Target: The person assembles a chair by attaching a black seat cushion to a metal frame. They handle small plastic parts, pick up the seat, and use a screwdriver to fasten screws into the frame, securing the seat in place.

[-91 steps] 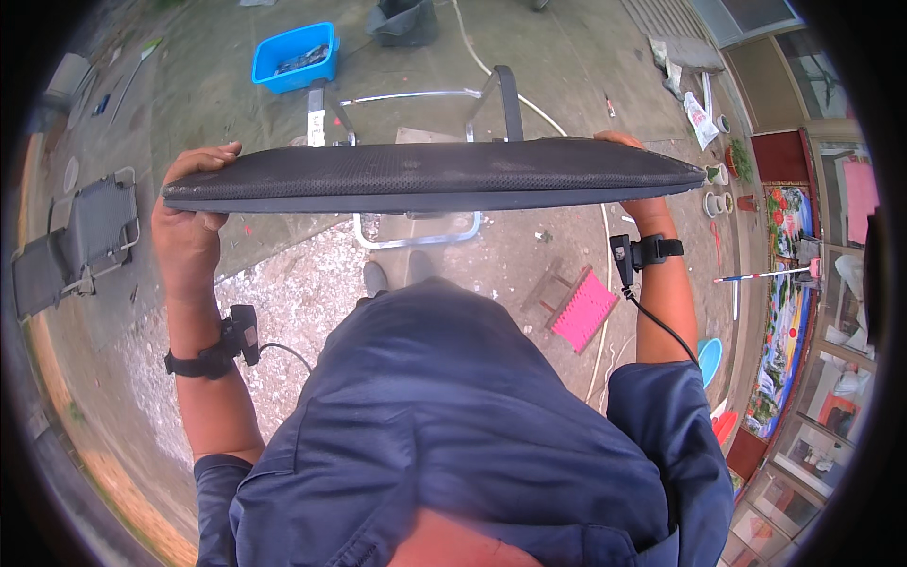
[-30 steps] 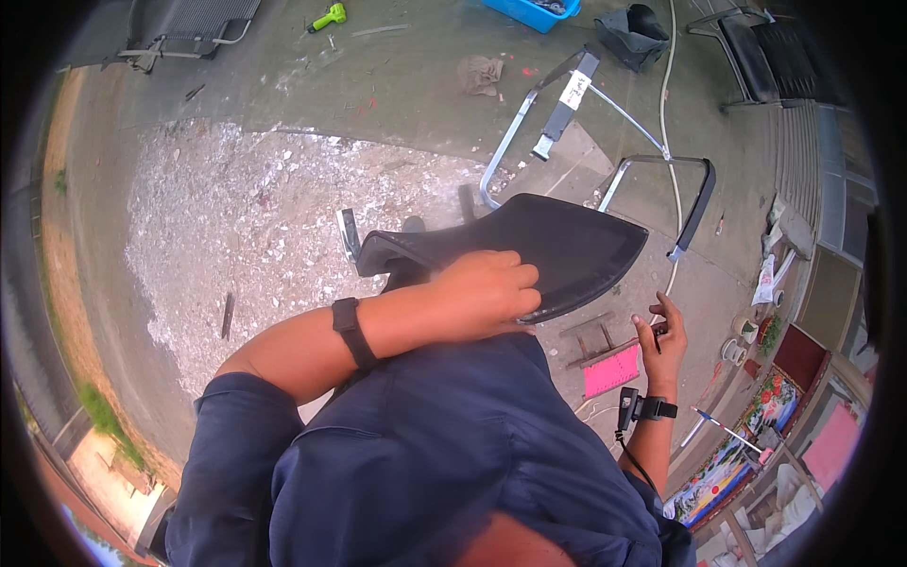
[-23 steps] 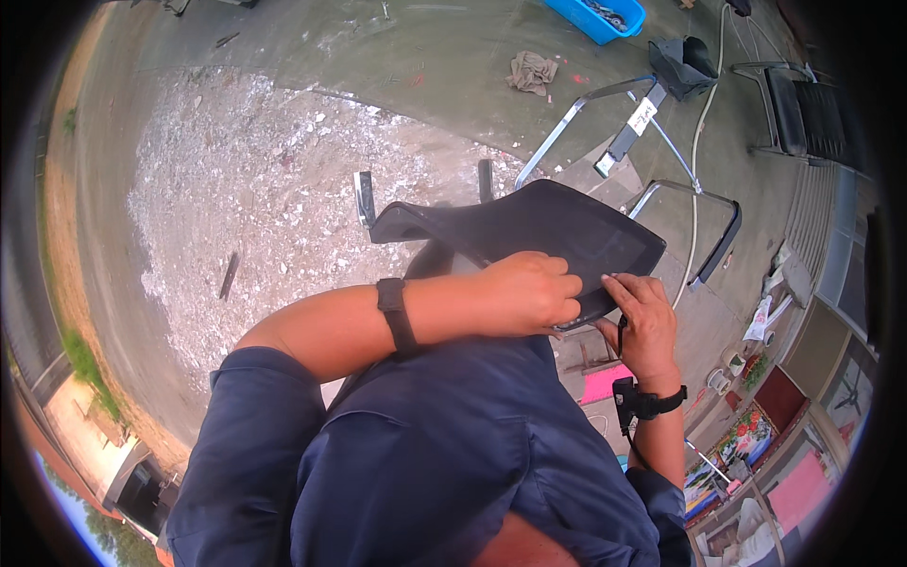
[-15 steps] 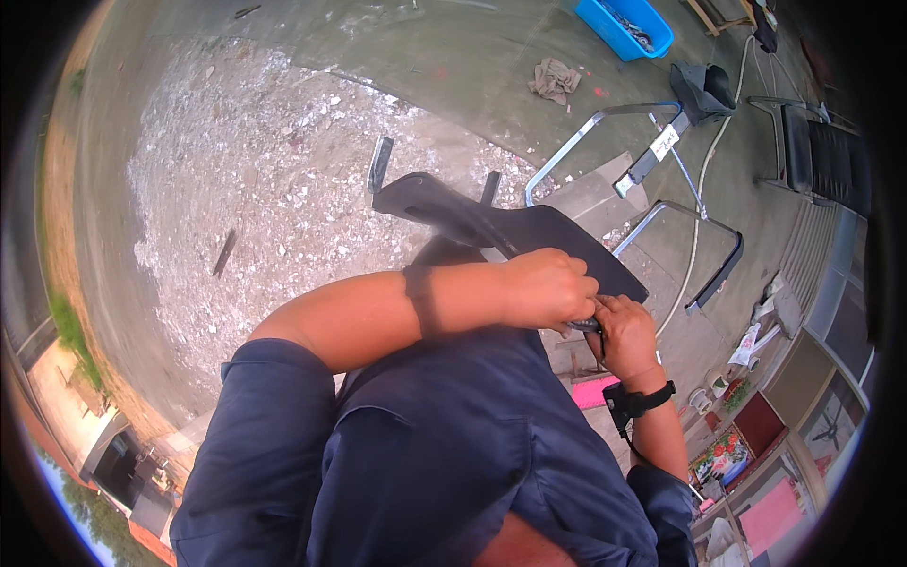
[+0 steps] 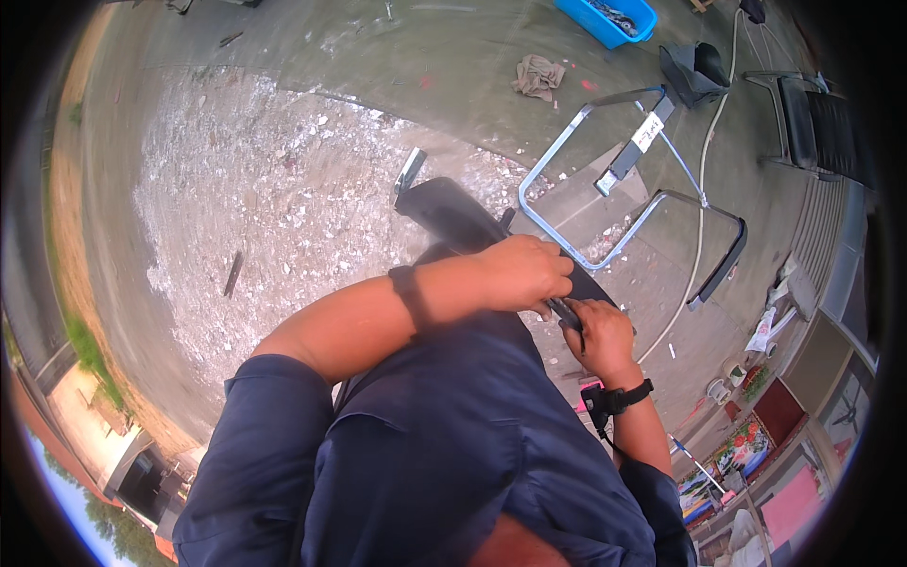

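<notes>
The black panel (image 5: 442, 210) has tipped more edge-on, before your waist. Your left hand (image 5: 529, 272) closes on its near edge; your right hand (image 5: 602, 335) curls alongside, hold unclear. A slipping left grip could drop it.

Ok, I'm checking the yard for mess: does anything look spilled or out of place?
Yes. White flaky debris is strewn across the concrete ground on the left, looking spilled. A crumpled grey-brown cloth lies loose near the blue plastic tub, as if dropped. The metal-tube chair frame also looks odd: no seat shows on it.
</notes>
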`<move>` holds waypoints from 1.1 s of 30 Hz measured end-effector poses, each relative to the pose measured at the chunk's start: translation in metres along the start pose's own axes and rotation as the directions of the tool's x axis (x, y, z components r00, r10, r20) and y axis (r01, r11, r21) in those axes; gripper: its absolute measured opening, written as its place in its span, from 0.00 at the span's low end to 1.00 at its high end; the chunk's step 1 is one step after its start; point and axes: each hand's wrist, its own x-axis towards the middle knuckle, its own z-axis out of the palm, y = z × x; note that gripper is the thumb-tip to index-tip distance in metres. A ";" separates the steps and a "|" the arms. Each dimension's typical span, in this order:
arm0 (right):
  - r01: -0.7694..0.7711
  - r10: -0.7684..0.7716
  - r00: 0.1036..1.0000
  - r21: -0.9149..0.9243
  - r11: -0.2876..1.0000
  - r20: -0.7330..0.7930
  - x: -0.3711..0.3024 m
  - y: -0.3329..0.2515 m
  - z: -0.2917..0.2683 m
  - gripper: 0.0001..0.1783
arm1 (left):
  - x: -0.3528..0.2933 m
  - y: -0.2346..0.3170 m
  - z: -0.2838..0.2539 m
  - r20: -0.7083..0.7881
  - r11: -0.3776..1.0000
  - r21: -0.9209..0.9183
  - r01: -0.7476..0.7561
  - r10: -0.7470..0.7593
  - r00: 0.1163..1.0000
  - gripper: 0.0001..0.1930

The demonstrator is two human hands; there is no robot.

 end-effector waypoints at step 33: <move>-0.607 0.611 0.777 -0.075 0.791 0.154 0.256 0.000 0.032 0.20 | -0.212 -0.448 -0.205 0.227 0.457 0.087 0.885 -0.874 0.429 0.16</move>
